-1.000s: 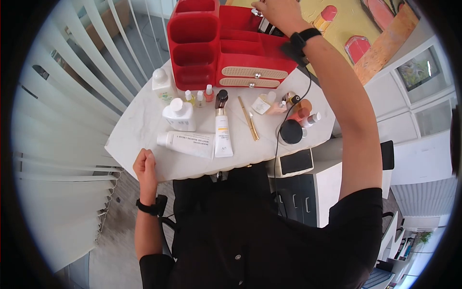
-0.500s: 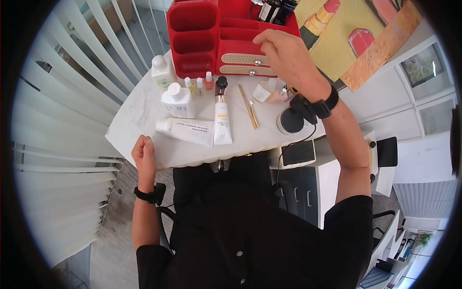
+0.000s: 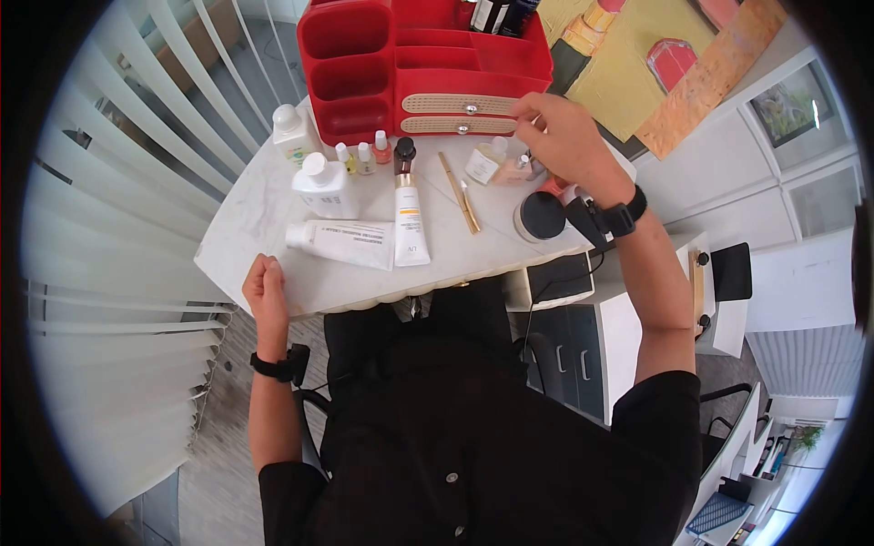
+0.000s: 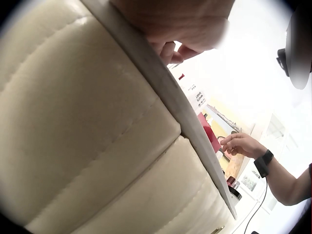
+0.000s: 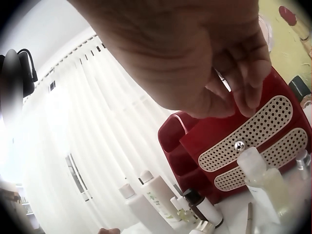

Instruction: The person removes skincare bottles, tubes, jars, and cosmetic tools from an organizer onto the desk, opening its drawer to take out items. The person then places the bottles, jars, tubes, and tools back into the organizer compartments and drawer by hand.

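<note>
My right hand (image 3: 569, 141) hovers empty, fingers bent, above small bottles at the table's right side, by the drawers (image 3: 455, 105) of a red organizer (image 3: 512, 84). Under or beside it are a clear bottle (image 3: 482, 166), a pinkish bottle (image 3: 514, 171) and a black-lidded jar (image 3: 542, 216); some items are partly hidden. In the right wrist view, bent fingers of the right hand (image 5: 209, 68) hang before the organizer (image 5: 204, 139), above a clear-capped bottle (image 5: 268, 192). My left hand (image 3: 266, 289) rests loosely curled at the table's left edge, holding nothing.
White pump bottles (image 3: 323, 189), small nail-polish-like bottles (image 3: 381, 148), two white tubes (image 3: 350, 244) and gold slim sticks (image 3: 462, 200) stand or lie on the white table (image 3: 228, 241). Dark bottles (image 3: 489, 15) stand in the organizer's back. A cable hangs from the right wrist.
My right hand has come down from the dark bottles at the organizer's back, past its front, to the small bottles. The left hand has stayed at the table edge. The head view has shifted slightly.
</note>
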`<state>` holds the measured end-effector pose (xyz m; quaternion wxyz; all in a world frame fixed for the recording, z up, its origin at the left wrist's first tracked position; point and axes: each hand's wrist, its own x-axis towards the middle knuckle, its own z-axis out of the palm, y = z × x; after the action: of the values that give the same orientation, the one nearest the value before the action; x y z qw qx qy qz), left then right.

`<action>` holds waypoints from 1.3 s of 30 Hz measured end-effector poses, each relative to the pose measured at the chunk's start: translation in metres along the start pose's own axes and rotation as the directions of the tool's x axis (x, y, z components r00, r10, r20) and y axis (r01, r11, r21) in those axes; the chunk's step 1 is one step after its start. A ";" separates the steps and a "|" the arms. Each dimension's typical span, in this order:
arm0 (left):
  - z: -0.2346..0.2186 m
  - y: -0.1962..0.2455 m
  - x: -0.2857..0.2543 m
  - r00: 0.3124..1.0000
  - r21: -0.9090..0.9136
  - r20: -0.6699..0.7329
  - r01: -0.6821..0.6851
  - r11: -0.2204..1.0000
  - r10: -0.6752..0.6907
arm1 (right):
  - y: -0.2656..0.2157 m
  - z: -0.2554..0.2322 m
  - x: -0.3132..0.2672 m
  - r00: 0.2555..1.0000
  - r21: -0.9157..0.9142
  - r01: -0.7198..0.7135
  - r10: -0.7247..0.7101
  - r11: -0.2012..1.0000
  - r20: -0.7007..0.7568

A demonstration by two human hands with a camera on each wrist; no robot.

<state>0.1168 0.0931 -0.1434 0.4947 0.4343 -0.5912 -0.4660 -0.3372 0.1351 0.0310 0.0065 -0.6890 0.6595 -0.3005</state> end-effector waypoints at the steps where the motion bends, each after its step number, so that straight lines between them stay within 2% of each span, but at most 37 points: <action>1: 0.000 0.000 0.000 1.000 0.003 -0.003 -0.005 1.000 0.005 | -0.003 0.000 -0.003 0.997 0.005 -0.049 0.049 0.999 0.067; 2: 0.000 0.000 0.000 1.000 0.002 0.000 -0.005 1.000 0.005 | -0.007 0.000 -0.005 0.986 0.006 -0.098 0.096 0.995 0.134; 6: 0.000 0.001 0.000 1.000 -0.015 0.008 0.004 1.000 -0.004 | -0.016 0.010 -0.010 0.969 -0.116 -0.092 0.116 0.989 0.220; 8: 0.000 0.001 0.000 1.000 -0.015 0.007 0.020 1.000 -0.019 | -0.008 0.025 -0.014 0.985 -0.220 0.019 0.019 0.975 0.173; 12: 0.000 0.002 0.000 1.000 -0.016 0.011 0.013 1.000 -0.013 | -0.007 0.033 -0.012 0.983 -0.219 0.007 0.034 0.976 0.182; 14: -0.001 0.002 -0.001 1.000 -0.008 0.014 0.010 1.000 -0.010 | -0.007 0.033 -0.012 0.992 -0.269 0.015 0.020 0.963 0.124; 15: -0.001 0.001 -0.001 1.000 -0.012 0.018 0.016 1.000 -0.016 | -0.010 0.032 -0.012 0.992 -0.268 0.015 0.020 0.963 0.126; 17: -0.002 0.001 0.000 1.000 -0.015 0.020 0.024 1.000 -0.024 | -0.018 0.026 -0.013 0.995 -0.250 0.083 -0.092 0.965 -0.023; 21: 0.000 0.003 -0.001 1.000 -0.014 0.014 0.023 1.000 -0.023 | -0.043 0.039 -0.022 0.990 -0.117 0.140 -0.135 0.983 0.048; 23: 0.000 0.003 0.000 1.000 -0.022 0.011 0.027 0.999 -0.027 | -0.063 0.062 -0.034 0.960 -0.074 0.253 -0.241 0.965 0.145; 24: -0.001 0.002 0.000 1.000 -0.034 0.019 0.009 0.999 -0.009 | -0.066 0.078 -0.036 0.959 -0.074 0.257 -0.245 0.963 0.144; 26: -0.003 0.001 0.000 1.000 -0.043 0.012 -0.009 0.999 0.010 | -0.072 0.108 -0.039 0.835 -0.061 0.545 -0.536 0.836 0.123; 27: -0.002 0.002 -0.001 1.000 -0.022 0.008 0.014 1.000 -0.014 | -0.076 0.112 -0.039 0.830 -0.055 0.553 -0.544 0.831 0.121; 29: -0.003 0.003 -0.002 1.000 0.001 0.003 0.031 1.000 -0.031 | -0.083 0.117 -0.037 0.715 -0.103 0.689 -0.648 0.718 0.261; 30: -0.003 0.002 -0.002 1.000 0.008 0.008 0.019 1.000 -0.019 | -0.083 0.122 -0.036 0.714 -0.109 0.690 -0.651 0.715 0.258; 32: -0.002 0.001 0.001 1.000 0.005 0.019 -0.007 1.000 0.007 | -0.076 0.132 -0.035 0.680 -0.148 0.713 -0.624 0.686 0.385; 39: -0.002 0.002 -0.001 0.999 -0.023 0.015 0.032 0.999 -0.032 | -0.072 0.127 -0.036 0.659 -0.182 0.732 -0.617 0.656 0.430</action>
<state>0.1186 0.0943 -0.1410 0.4879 0.4347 -0.5823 -0.4836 -0.2162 0.1283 -0.0589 -0.1156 -0.9164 0.3808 -0.0418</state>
